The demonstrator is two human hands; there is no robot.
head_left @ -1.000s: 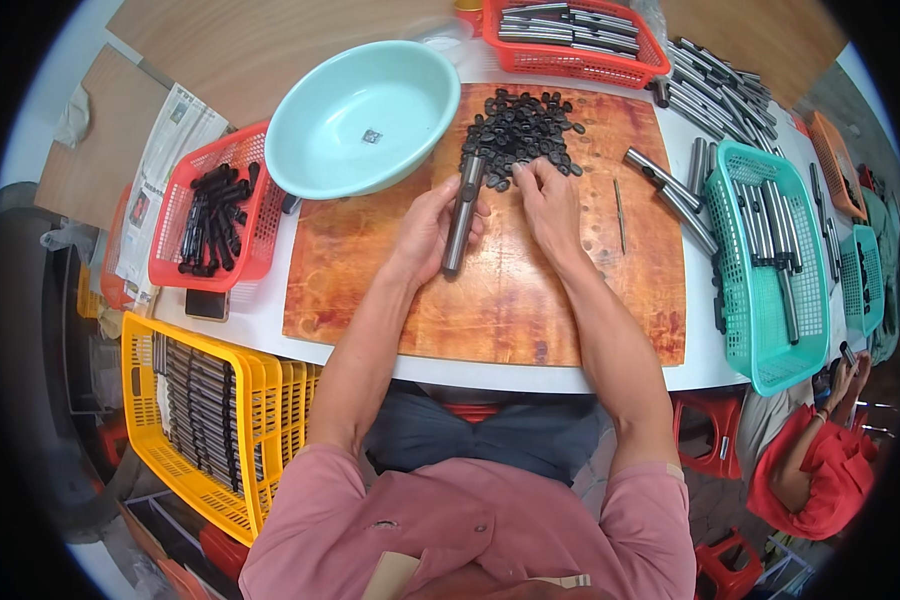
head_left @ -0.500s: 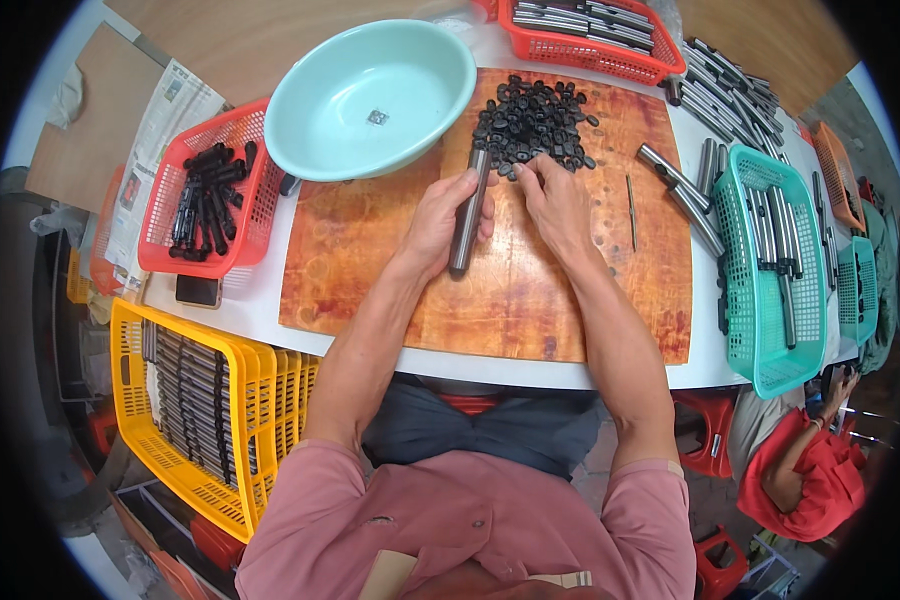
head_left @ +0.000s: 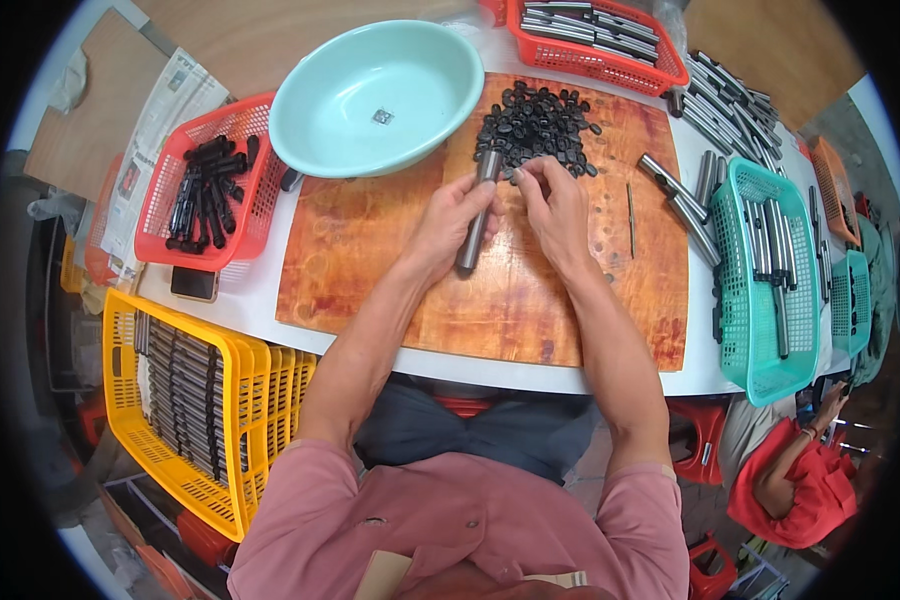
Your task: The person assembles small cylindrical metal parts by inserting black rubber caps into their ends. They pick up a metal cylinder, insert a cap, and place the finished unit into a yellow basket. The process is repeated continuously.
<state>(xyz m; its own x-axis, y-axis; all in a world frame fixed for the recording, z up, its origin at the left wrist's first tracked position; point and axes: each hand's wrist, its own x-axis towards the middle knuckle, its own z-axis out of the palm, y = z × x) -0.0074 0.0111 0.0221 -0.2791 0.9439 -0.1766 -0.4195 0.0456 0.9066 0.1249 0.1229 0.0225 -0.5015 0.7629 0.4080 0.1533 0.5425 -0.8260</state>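
Note:
My left hand (head_left: 448, 218) is closed round a dark grey metal tube (head_left: 475, 232), its thumb lying along the upper part. The tube slants over the brown wooden board (head_left: 440, 310), far end at the edge of a heap of small black oval pieces (head_left: 540, 120). To the right of the tube, my right hand (head_left: 558, 212) is closed, thumb and forefinger pinched together at the near side of the heap. What sits between those fingertips is too small to make out. A thin metal rod (head_left: 631, 220) lies on the board to the right.
Beyond the board stand a pale blue basin (head_left: 300, 110) and a red basket (head_left: 600, 68) of tubes. Left are a red basket (head_left: 150, 215) of black parts, a phone (head_left: 194, 284) and a yellow crate (head_left: 175, 480). Right, loose tubes (head_left: 692, 228) lie beside a green basket (head_left: 770, 385); another person's arm (head_left: 785, 475) shows.
The whole view has shifted slightly. My left hand keeps its hold on the tube, and my right hand stays pinched beside it with its fingers a little more drawn in.

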